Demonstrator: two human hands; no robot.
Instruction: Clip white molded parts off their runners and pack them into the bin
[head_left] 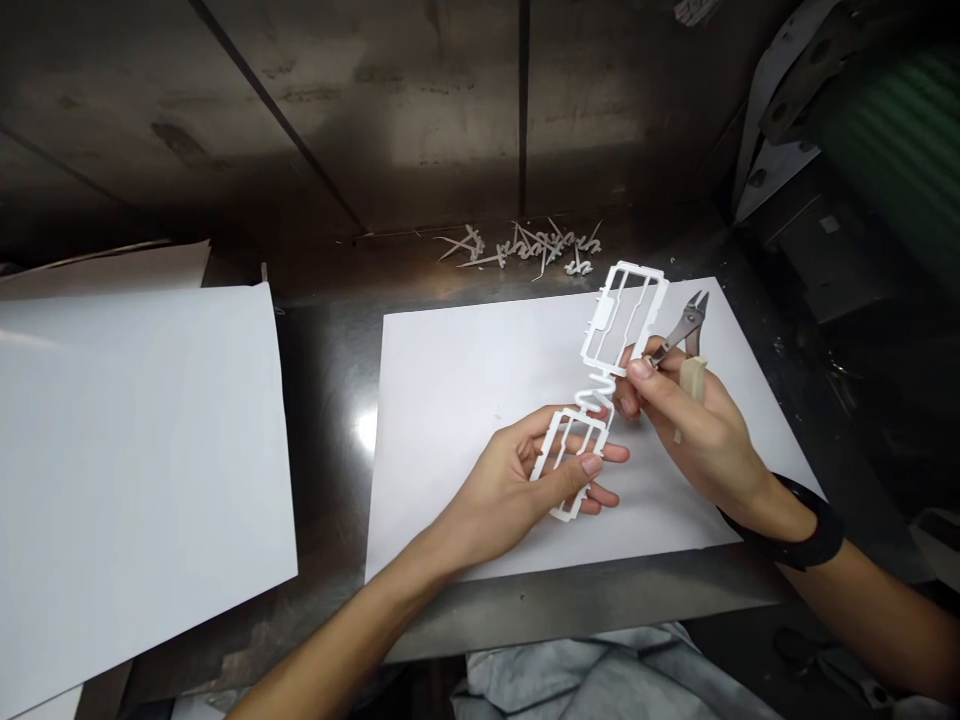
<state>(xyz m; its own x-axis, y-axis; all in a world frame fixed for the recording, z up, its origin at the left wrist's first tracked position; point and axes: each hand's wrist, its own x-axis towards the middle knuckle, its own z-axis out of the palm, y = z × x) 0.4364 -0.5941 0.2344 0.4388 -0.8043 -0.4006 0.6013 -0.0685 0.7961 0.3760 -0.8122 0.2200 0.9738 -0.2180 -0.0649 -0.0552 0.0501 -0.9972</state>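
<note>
Nearest, we see the left hand (517,490), its thumb and fingers clamped on the lower frame (571,462) of a white plastic piece, held above a white sheet (442,420). A wavy link (595,393) joins this to the upper frame (625,315), which tilts toward the upper right. We find the right hand (694,415) with thumb and fingers clamped on the upper frame's lower edge; the same hand carries nippers (691,325), their tips pointing up and parted. Beyond the sheet, we note a heap of white offcuts (544,245) on the metal table (322,400), before a metal wall (435,100).
</note>
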